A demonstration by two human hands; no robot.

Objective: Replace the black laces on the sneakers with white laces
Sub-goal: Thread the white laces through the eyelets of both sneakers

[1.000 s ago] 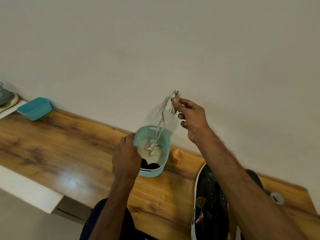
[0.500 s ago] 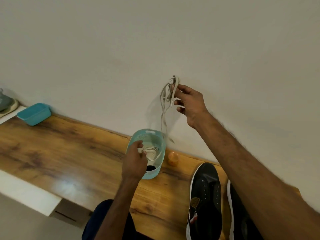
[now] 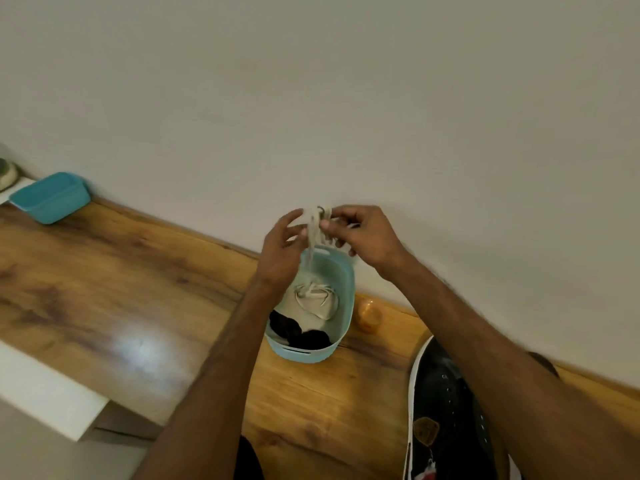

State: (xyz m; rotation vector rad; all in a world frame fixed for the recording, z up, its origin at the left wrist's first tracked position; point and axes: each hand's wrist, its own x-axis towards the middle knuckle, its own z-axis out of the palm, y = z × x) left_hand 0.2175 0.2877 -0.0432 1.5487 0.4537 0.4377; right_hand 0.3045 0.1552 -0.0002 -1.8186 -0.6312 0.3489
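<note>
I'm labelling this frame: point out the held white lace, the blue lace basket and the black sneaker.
white lace (image 3: 312, 237): head view, strands hanging above the basket.
blue lace basket (image 3: 304, 353): head view, near outer wall.
black sneaker (image 3: 446, 393): head view, black upper.

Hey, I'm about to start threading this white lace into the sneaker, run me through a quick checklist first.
1. White lace in hand: ok, the right hand pinches the bunch above the basket.
2. Left hand grip on it: cannot tell, its fingers are at the strands but blurred.
3. Lace untangled: not ok, it is bunched in loops.
4. Black laces removed: ok, they lie in the basket and the sneaker eyelets look empty.
5. Second white lace ready: ok, bundled in the basket.
</note>
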